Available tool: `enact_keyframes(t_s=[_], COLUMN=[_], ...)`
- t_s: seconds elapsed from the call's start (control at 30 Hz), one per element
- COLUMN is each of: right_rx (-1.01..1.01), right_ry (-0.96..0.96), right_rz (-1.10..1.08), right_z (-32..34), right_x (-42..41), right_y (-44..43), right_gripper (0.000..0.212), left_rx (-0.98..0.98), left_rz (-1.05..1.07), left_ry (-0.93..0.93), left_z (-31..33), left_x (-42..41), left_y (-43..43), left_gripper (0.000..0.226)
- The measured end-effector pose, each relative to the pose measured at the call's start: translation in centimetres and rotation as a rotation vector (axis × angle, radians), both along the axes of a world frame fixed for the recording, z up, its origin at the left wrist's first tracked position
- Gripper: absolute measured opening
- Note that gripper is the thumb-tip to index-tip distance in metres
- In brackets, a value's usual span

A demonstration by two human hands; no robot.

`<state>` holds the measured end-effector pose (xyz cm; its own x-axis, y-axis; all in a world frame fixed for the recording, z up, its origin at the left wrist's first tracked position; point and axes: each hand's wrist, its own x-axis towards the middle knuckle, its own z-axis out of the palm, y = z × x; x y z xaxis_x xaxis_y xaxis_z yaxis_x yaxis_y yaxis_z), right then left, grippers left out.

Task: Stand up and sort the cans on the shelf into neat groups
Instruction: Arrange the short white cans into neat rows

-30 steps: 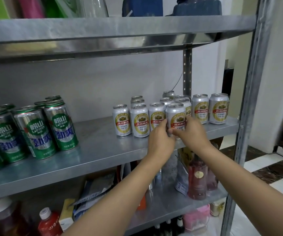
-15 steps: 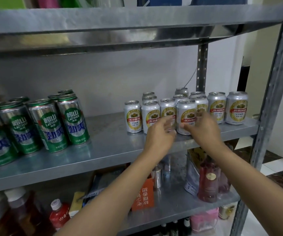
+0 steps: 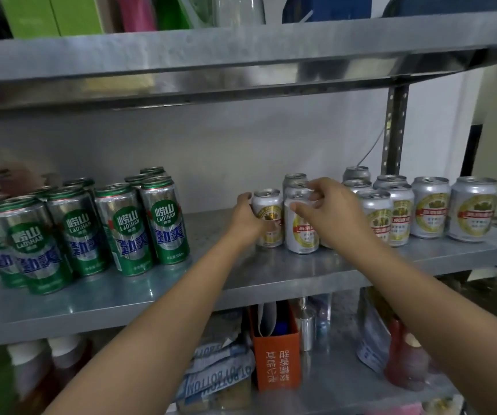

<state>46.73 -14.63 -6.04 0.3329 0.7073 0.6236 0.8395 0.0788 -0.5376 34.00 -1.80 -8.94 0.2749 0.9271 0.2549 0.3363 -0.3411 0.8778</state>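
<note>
Standing upright on the middle shelf (image 3: 241, 283), every can has its long axis vertical and its pull-tab end up. The tall green cans (image 3: 139, 229) are bunched at the left of the shelf, labels facing out toward the camera. The short silver cans (image 3: 432, 211), with yellow and red labels also facing out, fill the right half in loose rows that reach almost to the shelf's right edge.

The left hand (image 3: 248, 220) is wrapped around the left side of the leftmost silver can (image 3: 268, 217), fingers curled against its wall and its thumb across the label, so it is gripping that can. The right hand (image 3: 334, 214) hovers over the neighbouring can (image 3: 301, 232), which stands just beside the first, nearly touching it. Its fingers (image 3: 316, 187) are spread and bent at the can's rim, the thumb near the shoulder of the can; whether they actually press on it I cannot tell.

Below, an orange box (image 3: 275, 363) stands on the lower shelf (image 3: 340, 381).
</note>
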Motion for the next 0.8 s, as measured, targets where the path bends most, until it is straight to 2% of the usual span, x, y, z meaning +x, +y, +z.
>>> enact_keyframes(t_s=[0.17,0.3,0.4,0.47,0.63,0.8], right_rx=[-0.016,-0.225,-0.429,-0.492,-0.476,-0.452], right_ry=[-0.334,-0.464,-0.454,-0.425,-0.367,-0.290], right_rz=[0.120,0.219,0.255,0.277,0.291,0.292], right_z=[2.6,4.7,5.3,5.1,4.4,3.7], right_x=[-1.6,-3.3,-4.2,-4.9,-5.9,-6.0], right_y=[2.7,4.6,5.4,5.7,5.5,5.1], right_gripper=[0.051,0.065,0.080,0.080,0.073,0.080], left_rx=[-0.002,0.019,0.034,0.020,-0.012,-0.003], left_rz=[-0.033,-0.036,-0.062,-0.076,-0.103,-0.125], left_ry=[-0.006,0.011,0.024,0.002,-0.054,-0.066], left_z=[-0.9,-0.5,-0.3,-0.5,-0.8,-1.2], left_x=[0.5,-1.0,-3.0,-4.3,-6.2,-6.3], left_y=[0.2,-0.5,-1.3,-1.6,-2.4,-2.6], left_gripper=[0.077,0.063,0.050,0.050,0.058,0.062])
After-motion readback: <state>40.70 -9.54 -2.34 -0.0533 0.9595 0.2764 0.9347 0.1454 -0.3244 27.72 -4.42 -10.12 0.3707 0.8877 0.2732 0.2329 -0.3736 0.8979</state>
